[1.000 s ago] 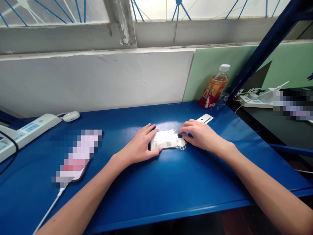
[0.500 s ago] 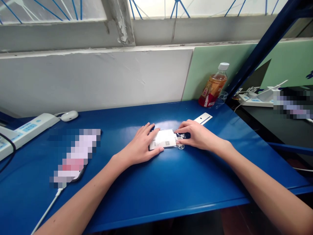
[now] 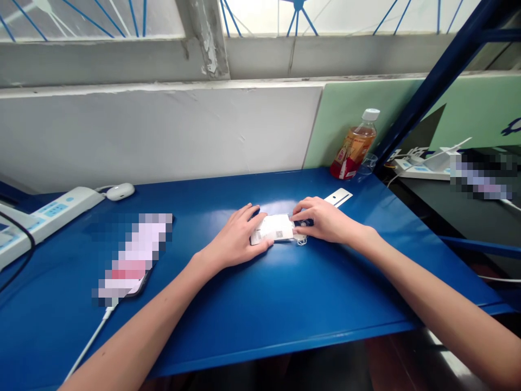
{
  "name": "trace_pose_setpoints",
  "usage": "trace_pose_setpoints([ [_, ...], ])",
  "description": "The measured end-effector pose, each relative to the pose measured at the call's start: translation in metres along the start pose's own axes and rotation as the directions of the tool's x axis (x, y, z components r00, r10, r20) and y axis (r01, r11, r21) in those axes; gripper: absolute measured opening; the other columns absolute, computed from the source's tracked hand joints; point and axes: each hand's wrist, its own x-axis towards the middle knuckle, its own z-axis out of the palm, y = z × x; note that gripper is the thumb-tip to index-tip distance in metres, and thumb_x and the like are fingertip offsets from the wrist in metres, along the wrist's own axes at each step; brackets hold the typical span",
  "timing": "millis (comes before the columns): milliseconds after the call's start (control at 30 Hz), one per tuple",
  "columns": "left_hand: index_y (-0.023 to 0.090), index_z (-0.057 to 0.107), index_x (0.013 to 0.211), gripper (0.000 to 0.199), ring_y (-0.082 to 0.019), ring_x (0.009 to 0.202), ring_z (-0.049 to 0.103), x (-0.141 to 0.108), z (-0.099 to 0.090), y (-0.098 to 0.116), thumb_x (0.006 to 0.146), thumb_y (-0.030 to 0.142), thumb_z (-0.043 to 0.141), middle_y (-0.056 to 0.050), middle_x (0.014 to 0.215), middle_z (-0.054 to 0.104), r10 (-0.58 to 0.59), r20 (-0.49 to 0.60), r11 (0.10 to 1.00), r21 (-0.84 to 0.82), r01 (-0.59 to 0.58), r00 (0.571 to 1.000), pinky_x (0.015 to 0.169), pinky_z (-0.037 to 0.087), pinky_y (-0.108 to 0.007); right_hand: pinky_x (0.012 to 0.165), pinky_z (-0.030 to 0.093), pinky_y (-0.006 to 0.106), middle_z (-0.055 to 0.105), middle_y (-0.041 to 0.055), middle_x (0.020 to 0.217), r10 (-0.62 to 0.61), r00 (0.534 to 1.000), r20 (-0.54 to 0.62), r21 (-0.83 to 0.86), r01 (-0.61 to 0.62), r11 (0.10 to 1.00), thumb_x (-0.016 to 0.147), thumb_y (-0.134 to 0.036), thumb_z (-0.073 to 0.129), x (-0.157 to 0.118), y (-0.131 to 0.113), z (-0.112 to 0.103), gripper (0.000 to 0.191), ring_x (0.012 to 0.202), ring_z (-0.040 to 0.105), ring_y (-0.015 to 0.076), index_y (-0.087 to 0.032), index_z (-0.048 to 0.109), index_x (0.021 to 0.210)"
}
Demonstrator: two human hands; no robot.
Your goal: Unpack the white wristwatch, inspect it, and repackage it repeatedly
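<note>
A small white card-like packet (image 3: 277, 228) with a printed square code lies on the blue table (image 3: 285, 304). My left hand (image 3: 241, 234) grips its left end, thumb along the near edge and fingers at the far side. At the packet's right end, my right hand (image 3: 319, 220) has thumb and fingers closed around its clear edge. A small beaded chain (image 3: 302, 240) shows beneath the right fingertips, beside something dark that the hand partly hides. Just behind that hand lies a white card (image 3: 338, 197) with a dark stripe.
A drink bottle (image 3: 354, 145) leans at the back right beside a clear cup (image 3: 368, 163). On the left are a blurred phone (image 3: 140, 252) with a white cable, a power strip (image 3: 61, 212) and a white mouse-like object (image 3: 120, 191). A blue post (image 3: 431, 81) rises on the right.
The camera view has shifted slightly. Both hands stay at the packet, with the right fingers a little changed in position around its right end.
</note>
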Motion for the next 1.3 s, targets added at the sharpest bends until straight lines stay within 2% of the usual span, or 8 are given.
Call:
trace_pose_setpoints([
  [200,0.016,0.051,0.138,0.061,-0.038,0.148,0.029,0.002,-0.002,0.002,0.09,0.053,0.056,-0.018,0.154,0.042,-0.021,-0.013,1.0,0.017,0.021,1.0,0.117,0.031,-0.054,0.084,0.049,0.041,0.074,0.0113,0.101,-0.032,0.998,-0.057,-0.002,0.032,0.999,0.088,-0.033,0.071,-0.007,0.001,0.001,0.018,0.092,0.066,0.0253,-0.019,0.079,0.098],
  [400,0.017,0.051,0.14,0.063,-0.038,0.149,0.028,0.001,-0.004,0.001,0.089,0.052,0.059,-0.018,0.155,0.041,-0.03,0.0,0.999,-0.023,0.03,1.0,0.117,0.032,-0.055,0.085,0.05,0.041,0.074,0.0107,0.1,-0.047,0.998,-0.033,-0.004,0.047,0.999,0.088,-0.034,0.071,-0.016,0.008,-0.011,0.018,0.096,0.066,0.0261,-0.021,0.079,0.096],
  [567,0.016,0.05,0.143,0.069,-0.037,0.149,0.027,-0.001,-0.002,-0.002,0.087,0.055,0.062,-0.018,0.156,0.039,-0.027,0.003,0.998,-0.048,0.027,1.0,0.119,0.03,-0.054,0.089,0.052,0.046,0.073,0.0119,0.106,0.017,1.0,-0.023,0.007,-0.016,1.0,0.086,-0.038,0.072,-0.02,0.007,-0.021,0.023,0.101,0.066,0.0286,-0.019,0.077,0.099],
  [733,0.021,0.047,0.146,0.07,-0.038,0.149,0.027,-0.002,0.001,-0.003,0.088,0.058,0.06,-0.016,0.157,0.039,-0.023,-0.031,0.998,-0.055,0.021,0.999,0.118,0.03,-0.056,0.097,0.052,0.047,0.065,0.0139,0.126,0.028,0.996,-0.09,0.081,-0.021,0.996,0.084,-0.039,0.073,-0.02,-0.003,-0.013,0.035,0.116,0.061,0.0299,-0.022,0.072,0.114],
  [833,0.021,0.046,0.147,0.071,-0.038,0.149,0.025,-0.001,0.001,-0.003,0.089,0.06,0.058,-0.017,0.158,0.037,-0.022,-0.025,0.999,-0.043,0.021,0.999,0.118,0.029,-0.056,0.101,0.05,0.048,0.06,0.015,0.134,0.019,0.997,-0.078,0.117,-0.01,0.993,0.085,-0.037,0.072,-0.019,-0.004,-0.007,0.037,0.123,0.058,0.0308,-0.023,0.07,0.119],
  [967,0.021,0.045,0.148,0.071,-0.037,0.15,0.025,0.0,0.0,-0.003,0.091,0.06,0.056,-0.017,0.158,0.036,-0.024,-0.008,0.999,-0.044,0.023,1.0,0.118,0.029,-0.055,0.103,0.049,0.048,0.059,0.0148,0.135,0.038,0.996,-0.081,0.139,-0.026,0.99,0.087,-0.035,0.069,-0.019,-0.001,-0.006,0.029,0.125,0.057,0.0298,-0.022,0.07,0.113],
  [1133,0.019,0.046,0.147,0.071,-0.037,0.15,0.026,-0.001,0.0,-0.004,0.09,0.059,0.057,-0.017,0.158,0.037,-0.028,-0.007,0.999,-0.044,0.027,1.0,0.118,0.03,-0.054,0.105,0.047,0.05,0.058,0.0167,0.136,0.054,0.997,-0.053,0.151,-0.045,0.987,0.086,-0.039,0.071,-0.017,0.0,0.001,0.039,0.127,0.055,0.0312,-0.02,0.068,0.12],
  [1300,0.019,0.053,0.14,0.065,-0.037,0.148,0.03,0.001,-0.004,-0.002,0.088,0.058,0.059,-0.018,0.154,0.043,-0.025,-0.004,0.999,-0.021,0.025,1.0,0.116,0.033,-0.055,0.101,0.049,0.047,0.061,0.0153,0.129,0.064,0.997,-0.047,0.142,-0.057,0.988,0.085,-0.038,0.072,-0.014,-0.003,0.001,0.03,0.121,0.058,0.0301,-0.02,0.07,0.109],
])
